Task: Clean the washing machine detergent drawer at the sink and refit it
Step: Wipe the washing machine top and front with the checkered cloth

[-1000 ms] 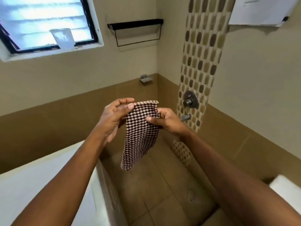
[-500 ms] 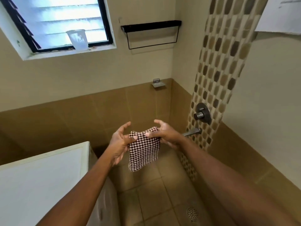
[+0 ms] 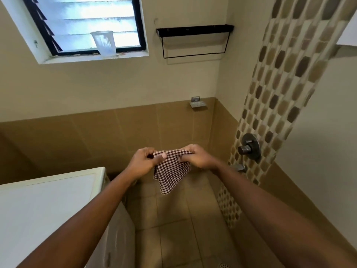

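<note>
Left hand (image 3: 144, 161) and right hand (image 3: 199, 156) each pinch the top edge of the checked cloth (image 3: 170, 176), which dangles over the tiled floor (image 3: 173, 229). No detergent drawer in sight. A slack pinch could drop the cloth there.

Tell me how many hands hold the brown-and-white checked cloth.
2: the left hand pinches the brown-and-white checked cloth at its top left corner, and the right hand grips its top right corner.
</note>
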A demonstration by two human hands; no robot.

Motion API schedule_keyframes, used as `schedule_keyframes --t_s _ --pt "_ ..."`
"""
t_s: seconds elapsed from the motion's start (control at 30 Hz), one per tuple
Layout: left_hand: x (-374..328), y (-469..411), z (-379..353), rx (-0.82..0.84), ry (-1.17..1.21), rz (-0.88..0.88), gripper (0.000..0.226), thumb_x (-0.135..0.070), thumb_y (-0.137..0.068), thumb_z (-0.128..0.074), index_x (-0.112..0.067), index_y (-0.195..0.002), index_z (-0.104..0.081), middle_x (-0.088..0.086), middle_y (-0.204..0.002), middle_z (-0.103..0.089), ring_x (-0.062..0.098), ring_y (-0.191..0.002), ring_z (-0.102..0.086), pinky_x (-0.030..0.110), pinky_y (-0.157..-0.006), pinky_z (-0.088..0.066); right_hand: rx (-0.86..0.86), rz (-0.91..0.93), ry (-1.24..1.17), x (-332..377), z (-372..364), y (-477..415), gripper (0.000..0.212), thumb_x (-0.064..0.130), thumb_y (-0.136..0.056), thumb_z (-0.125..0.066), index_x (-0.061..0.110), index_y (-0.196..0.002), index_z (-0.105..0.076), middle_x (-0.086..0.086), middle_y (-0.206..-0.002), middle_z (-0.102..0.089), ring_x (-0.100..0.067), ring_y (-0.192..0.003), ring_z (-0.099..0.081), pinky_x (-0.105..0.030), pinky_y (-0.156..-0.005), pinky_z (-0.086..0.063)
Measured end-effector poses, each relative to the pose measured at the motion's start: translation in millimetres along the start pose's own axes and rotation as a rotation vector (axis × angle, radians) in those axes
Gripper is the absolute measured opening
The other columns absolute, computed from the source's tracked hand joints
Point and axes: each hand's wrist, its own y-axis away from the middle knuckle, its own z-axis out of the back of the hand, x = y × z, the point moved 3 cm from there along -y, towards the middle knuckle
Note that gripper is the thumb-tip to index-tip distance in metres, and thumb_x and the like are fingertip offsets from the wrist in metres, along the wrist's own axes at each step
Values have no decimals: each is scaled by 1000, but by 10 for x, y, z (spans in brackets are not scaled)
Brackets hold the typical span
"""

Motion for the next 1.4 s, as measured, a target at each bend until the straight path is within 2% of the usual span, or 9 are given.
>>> schedule_keyframes --t_s 0.17,0.33,0.6,0.8,0.9,0.97,1.1,1.2,1.4 --pt "-99 -111 -36 240 757 139 51 -30 -93 -72 -7 -136 -59 13 -133 -69 28 -124 -65 50 -107 -50 -43 -40 -601 175 114 -172 14 21 -95 -71 15 -107 -67 -4 -106 -76 -21 -100 -74 -39 -92 -60" --pt "-62 -402 -2 219 813 134 53 -4 -83 -71 -2 -135 -60 17 -132 -68 31 -123 -66 50 -106 -52 -267 -125 -765 192 -39 -559 28 26 -95 -72 6 -114 -67 -13 -108 -77 -28 -100 -75 -43 -86 -63" --pt "35 -1508 441 245 997 10 62 21 -77 -61 -4 -133 -59 18 -129 -69 32 -118 -68 40 -90 -62 -29 3 -588 177 443 -1304 77 1 -74 -82 12 -143 -48 -9 -137 -63 -26 -126 -62 -47 -107 -52" --pt "-83 -2432 858 434 849 -171 47 34 -75 -33 9 -80 -72 36 -127 -63 44 -118 -64 38 -90 -61 -25 262 -648 389 778 -1918 39 -12 -85 -46 6 -88 -80 -16 -128 -69 -33 -129 -59 -50 -106 -49" --pt "-169 -2806 1013 563 884 -176 36 19 -77 -32 16 -87 -67 37 -131 -61 44 -121 -62 40 -94 -59 15 299 -799 452 917 -2187 32 13 -85 -48 -2 -89 -77 -24 -133 -65 -42 -135 -52 -58 -111 -39" --pt "-284 -3064 1070 574 925 -179 27 -8 -84 -58 14 -100 -63 32 -124 -64 39 -113 -64 39 -92 -58 -99 269 -776 511 1087 -2427 22 16 -87 -64 -2 -95 -75 -25 -131 -66 -42 -129 -57 -53 -108 -45" --pt "-490 -3597 1184 327 620 -242 80 -30 -60 -97 -8 -128 -62 17 -121 -69 30 -111 -69 44 -97 -57 -279 330 -472 784 1586 -2893 32 -6 -80 -78 -1 -110 -71 -15 -123 -72 -32 -118 -67 -41 -95 -59" --pt "-731 -3903 1340 143 301 -321 61 -18 -67 -95 -18 -122 -69 10 -116 -73 26 -109 -71 47 -93 -61 -242 336 -221 1009 1972 -3241 52 4 -72 -82 16 -122 -70 -4 -120 -73 -23 -114 -69 -43 -90 -61" --pt "-1840 -4291 1747 -83 -24 -602 34 3 -75 -85 -18 -100 -74 2 -93 -77 9 -86 -73 25 -70 -60 -306 543 117 1764 2855 -3641 37 30 -66 -78 20 -101 -75 0 -102 -77 -16 -96 -74 -36 -82 -62"
